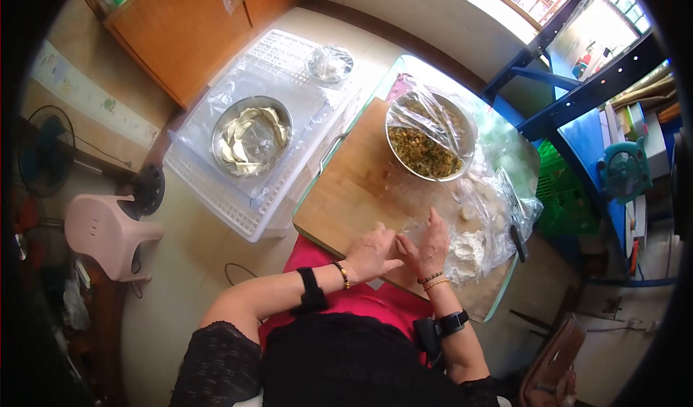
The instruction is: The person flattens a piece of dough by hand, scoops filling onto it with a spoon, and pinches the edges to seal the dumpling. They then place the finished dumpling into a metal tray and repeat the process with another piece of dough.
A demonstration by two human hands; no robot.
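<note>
My left hand is over the front edge of the wooden board, its thumb stretched away from the fingers. Close beside it, my right hand has its fingers extended upward and its thumb toward the left fingertips. Both look open; a pale patch shows between them, too small to name. Right of my right hand lies a heap of white flour, with a small pale dough piece above it. A metal bowl of chopped filling, partly under plastic film, stands at the board's far side.
On the left, a metal bowl with several folded dumplings sits on a plastic-covered white crate. A plastic-wrapped bowl stands behind it. A black-handled knife lies at the table's right. A pink stool is at left.
</note>
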